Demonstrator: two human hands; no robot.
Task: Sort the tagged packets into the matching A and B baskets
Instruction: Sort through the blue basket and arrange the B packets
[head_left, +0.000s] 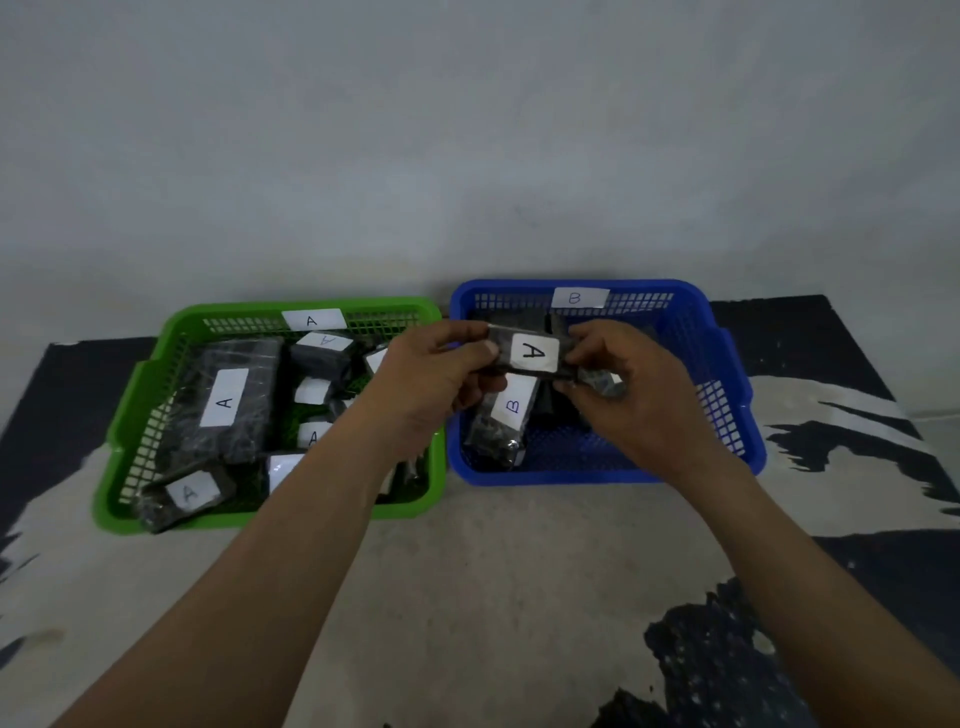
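Both forearms (291, 545) reach in from 6 o'clock. The left hand (431, 384) and right hand (639, 400) pinch a dark packet tagged A (535, 353) by its ends, fingers (467, 354) curled on it. It is held over the blue B basket (737, 395). The green A basket (119, 415) sits just beside that, at its 9 o'clock.

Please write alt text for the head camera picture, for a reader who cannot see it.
The left hand and the right hand hold a dark packet tagged A by its ends, over the blue basket marked B. That basket holds a packet tagged B; the green basket marked A, to the left, holds several packets tagged A.
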